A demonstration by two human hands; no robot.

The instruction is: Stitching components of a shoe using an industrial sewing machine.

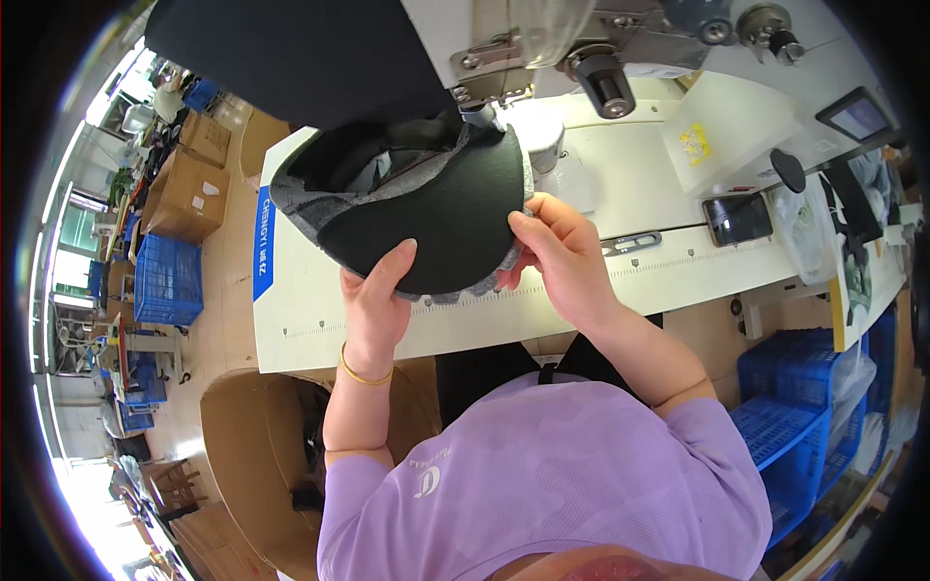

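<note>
A grey fabric cap (308, 211) with a dark inside is held up under the head of a sewing machine (481, 114). Its smooth black brim piece (426, 232) faces me, with ragged grey fabric showing along the curved edge. My left hand (378, 298) grips the brim's lower left edge, thumb on top and fingers hidden beneath. At the brim's right edge, my right hand (557, 247) pinches the black piece and the grey fabric together between thumb and fingers. The brim's far corner touches or lies just under the machine's needle area; the exact contact is hidden.
The white machine table (339, 334) has a ruler marking along its front. A phone (736, 220) and a clear plastic bag (804, 232) lie at the right. An open cardboard box (242, 455) stands at lower left, blue crates (790, 416) at right. A black panel (291, 58) overhangs the far left.
</note>
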